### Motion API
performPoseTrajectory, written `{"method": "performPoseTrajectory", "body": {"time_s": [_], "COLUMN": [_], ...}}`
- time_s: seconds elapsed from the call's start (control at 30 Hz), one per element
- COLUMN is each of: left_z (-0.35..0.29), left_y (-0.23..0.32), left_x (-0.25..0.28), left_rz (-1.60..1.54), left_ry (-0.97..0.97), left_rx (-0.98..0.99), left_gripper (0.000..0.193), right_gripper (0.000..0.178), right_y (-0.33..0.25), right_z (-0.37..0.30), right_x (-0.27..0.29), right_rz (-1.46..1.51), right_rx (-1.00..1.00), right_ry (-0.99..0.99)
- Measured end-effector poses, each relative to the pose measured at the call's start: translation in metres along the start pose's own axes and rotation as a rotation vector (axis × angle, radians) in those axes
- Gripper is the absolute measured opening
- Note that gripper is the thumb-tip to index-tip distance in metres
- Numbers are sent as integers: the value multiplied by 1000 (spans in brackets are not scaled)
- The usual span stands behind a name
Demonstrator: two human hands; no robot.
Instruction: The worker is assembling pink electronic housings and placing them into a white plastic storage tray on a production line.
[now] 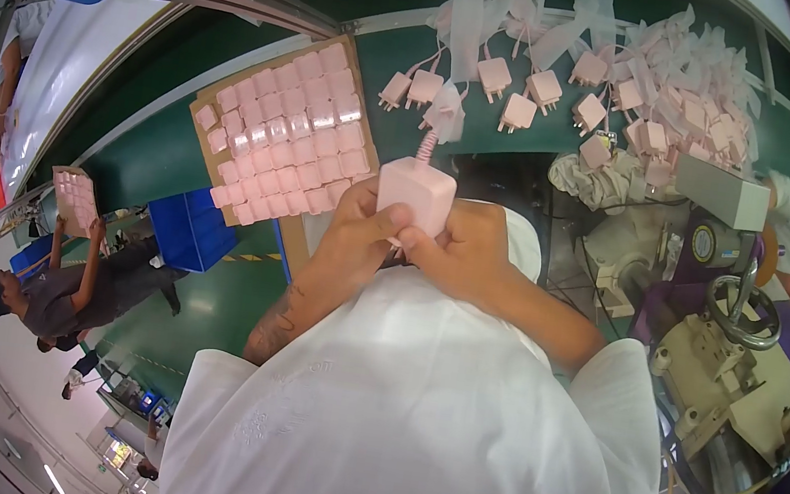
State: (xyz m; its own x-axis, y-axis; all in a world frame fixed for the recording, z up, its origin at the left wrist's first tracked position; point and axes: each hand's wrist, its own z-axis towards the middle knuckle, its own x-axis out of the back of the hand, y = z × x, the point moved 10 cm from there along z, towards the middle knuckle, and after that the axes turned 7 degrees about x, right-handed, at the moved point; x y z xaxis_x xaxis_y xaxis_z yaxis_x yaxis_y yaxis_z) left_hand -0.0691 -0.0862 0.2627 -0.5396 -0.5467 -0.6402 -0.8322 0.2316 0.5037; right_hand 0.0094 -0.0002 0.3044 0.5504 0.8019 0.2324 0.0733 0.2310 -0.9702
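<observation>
A pink power adapter [418, 193] is held upright in front of my chest between both hands. My left hand [357, 232] is closed on its left side, the thumb pressed on the lower face. My right hand [468, 247] grips the lower right side, its thumb meeting the left one near the bottom edge. From the adapter's top rises a ribbed pink cable end [427, 142], running up to a piece of clear plastic wrap [446, 113]. The fingers behind the adapter are partly hidden.
A cardboard sheet [203, 107] with rows of pink pieces [291, 121] lies left on the green bench. Beyond my hands are several adapters [493, 77] with plastic-wrapped cables, heaped toward the right. A machine with a handwheel [742, 313] stands right. Co-workers [75, 293] and a blue bin [191, 228] are left.
</observation>
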Motion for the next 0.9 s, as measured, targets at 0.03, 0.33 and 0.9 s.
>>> {"method": "performPoseTrajectory", "body": {"time_s": [0.03, 0.33, 0.9], "left_z": [4, 34, 42], "left_y": [-4, -6, 0], "left_x": [4, 24, 50], "left_rz": [70, 141, 291], "left_ry": [21, 119, 276], "left_rx": [12, 98, -85], "left_gripper": [48, 33, 32], "right_gripper": [23, 42, 48], "right_y": [7, 87, 170], "right_z": [-1, -12, 127], "right_x": [0, 7, 137], "right_rz": [-2, 399, -412], "right_rx": [5, -426, -168], "right_ry": [-2, -143, 292]}}
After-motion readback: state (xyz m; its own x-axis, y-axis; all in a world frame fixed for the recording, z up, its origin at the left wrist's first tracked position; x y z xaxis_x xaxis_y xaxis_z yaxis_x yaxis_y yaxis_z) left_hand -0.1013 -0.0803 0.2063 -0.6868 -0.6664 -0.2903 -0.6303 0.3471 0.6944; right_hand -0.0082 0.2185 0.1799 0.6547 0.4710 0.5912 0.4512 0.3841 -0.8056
